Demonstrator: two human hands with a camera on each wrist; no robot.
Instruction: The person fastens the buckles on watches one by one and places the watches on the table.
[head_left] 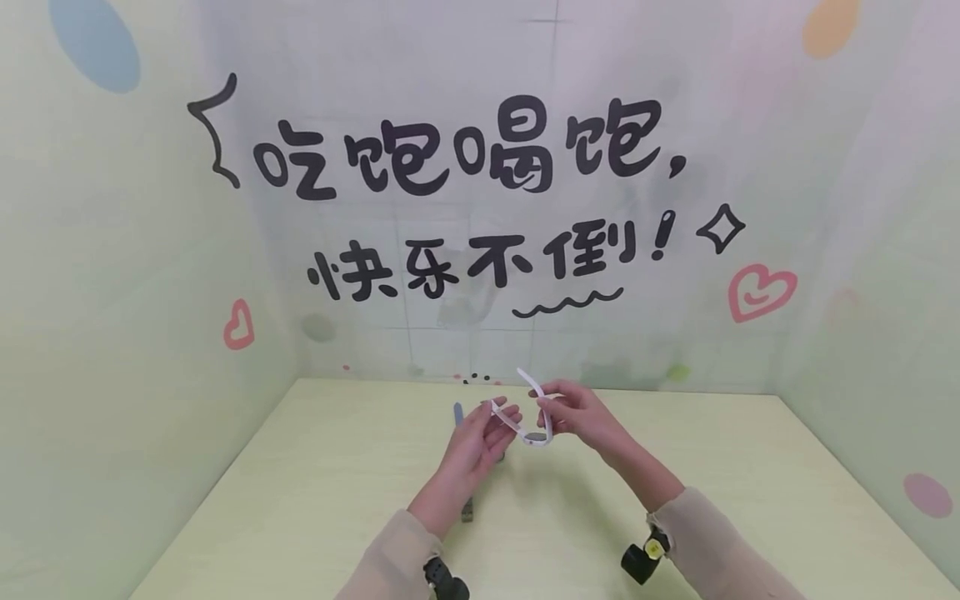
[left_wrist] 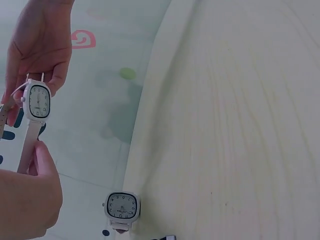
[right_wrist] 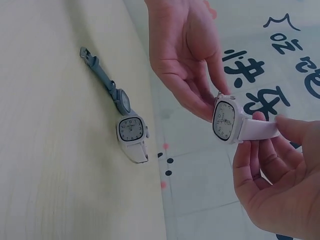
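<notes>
- I see a white watch (right_wrist: 226, 120) raised above the table, out near the far middle of the scene, gripped from both sides.
- Its case is a rounded square with a pale dial and dark numerals, its face turned toward my right wrist camera.
- One white strap (right_wrist: 257, 130) runs rightward there; in the head view another (head_left: 529, 383) arcs upward.
</notes>
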